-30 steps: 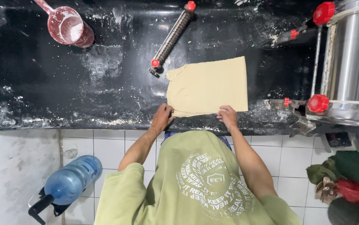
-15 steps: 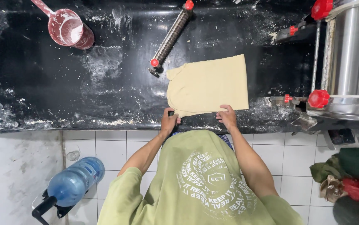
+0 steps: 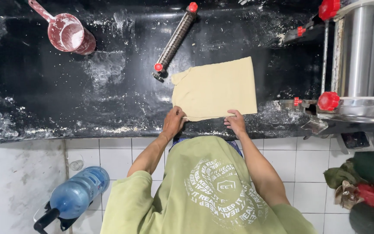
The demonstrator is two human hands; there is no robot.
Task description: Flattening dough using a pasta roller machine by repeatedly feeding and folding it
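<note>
My left hand (image 3: pixel 174 122) has slid right since a second ago, onto the near edge of the pale, flat rectangular dough sheet (image 3: pixel 215 89) on the floured black counter (image 3: pixel 65 86). Right hand (image 3: pixel 236 122) pinches that edge too. Best lifted evenly, avoiding tears.

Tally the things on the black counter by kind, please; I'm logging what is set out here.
Dough sheet, both hands at its near edge: 1
Rolling pin with red ends: 1
Red scoop cup with handle: 1
Dough rolling machine at the right end: 1
Total: 4
</note>
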